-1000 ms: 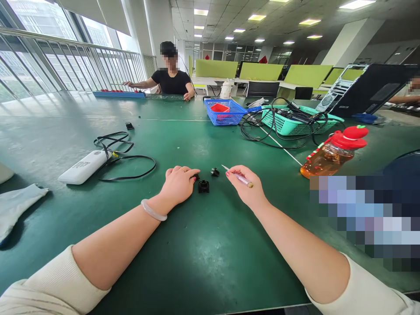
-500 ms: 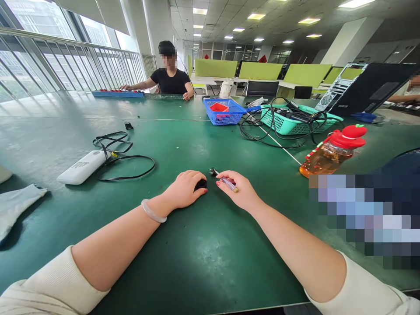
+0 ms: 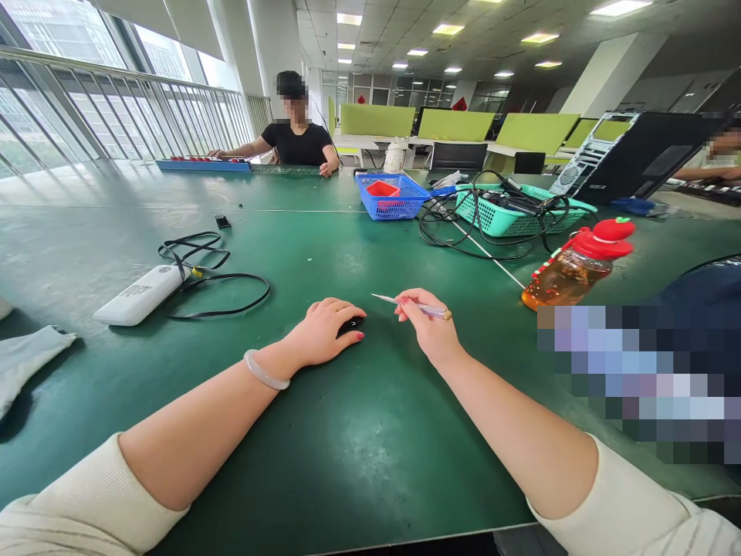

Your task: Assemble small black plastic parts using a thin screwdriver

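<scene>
My left hand [image 3: 324, 330] rests palm down on the table, its fingers curled over a black computer mouse [image 3: 350, 325]. Most of the mouse is hidden under that hand. Between thumb and fingers, my right hand [image 3: 431, 324] grips a slim screwdriver [image 3: 435, 311] with a see-through handle and a thin metal shaft. Its bare tip points left, above the table and a little beyond the mouse, apart from it.
On the green table [image 3: 359, 463], a white power bank [image 3: 139, 296] with a black cable lies left. A blue basket [image 3: 394, 205], a green basket [image 3: 503, 220] of cables and a red-lidded bottle [image 3: 570, 270] stand farther off. A person [image 3: 298, 143] sits opposite.
My right hand has turned and shifted slightly right, lifting the screwdriver. A small dark piece seen at its tip earlier is no longer visible. My left hand stays on the mouse.
</scene>
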Action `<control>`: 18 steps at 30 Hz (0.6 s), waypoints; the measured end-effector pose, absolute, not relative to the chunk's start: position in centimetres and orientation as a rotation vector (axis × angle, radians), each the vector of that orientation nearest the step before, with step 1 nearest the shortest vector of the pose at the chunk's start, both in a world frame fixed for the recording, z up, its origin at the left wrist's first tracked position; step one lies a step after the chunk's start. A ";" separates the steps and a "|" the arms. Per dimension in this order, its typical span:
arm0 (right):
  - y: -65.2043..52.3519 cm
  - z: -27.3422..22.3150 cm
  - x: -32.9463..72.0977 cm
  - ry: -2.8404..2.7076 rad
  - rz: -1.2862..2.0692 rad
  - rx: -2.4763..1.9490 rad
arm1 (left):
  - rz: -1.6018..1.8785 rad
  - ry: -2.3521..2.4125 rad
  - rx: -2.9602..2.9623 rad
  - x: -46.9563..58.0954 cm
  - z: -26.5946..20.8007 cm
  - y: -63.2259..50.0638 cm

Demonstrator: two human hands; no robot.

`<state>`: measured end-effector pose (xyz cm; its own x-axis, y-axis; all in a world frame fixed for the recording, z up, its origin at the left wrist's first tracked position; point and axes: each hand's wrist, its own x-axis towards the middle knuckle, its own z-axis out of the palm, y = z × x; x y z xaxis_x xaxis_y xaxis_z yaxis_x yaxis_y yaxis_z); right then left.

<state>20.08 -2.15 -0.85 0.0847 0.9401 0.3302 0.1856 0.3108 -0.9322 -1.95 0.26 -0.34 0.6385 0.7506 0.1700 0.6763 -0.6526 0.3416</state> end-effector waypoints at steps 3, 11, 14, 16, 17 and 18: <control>-2.3 -0.7 20.0 -1.410 0.789 -1.111 | 0.412 1.183 2.606 -1.5 -0.2 -0.3; -2.9 -0.2 19.7 -1.428 0.733 -1.078 | 0.355 1.126 2.587 -4.9 0.8 -5.9; -3.0 -0.1 19.7 -1.438 0.702 -1.072 | 0.263 1.174 2.570 -9.2 1.1 -8.0; -3.1 -0.1 19.7 -1.438 0.681 -1.074 | 0.235 1.282 2.523 -12.8 1.1 -8.9; -3.1 -0.1 19.7 -1.437 0.672 -1.077 | 0.245 1.345 2.493 -14.8 1.0 -9.2; -3.1 -0.1 19.7 -1.440 0.668 -1.082 | 0.263 1.423 2.455 -16.7 0.9 -9.4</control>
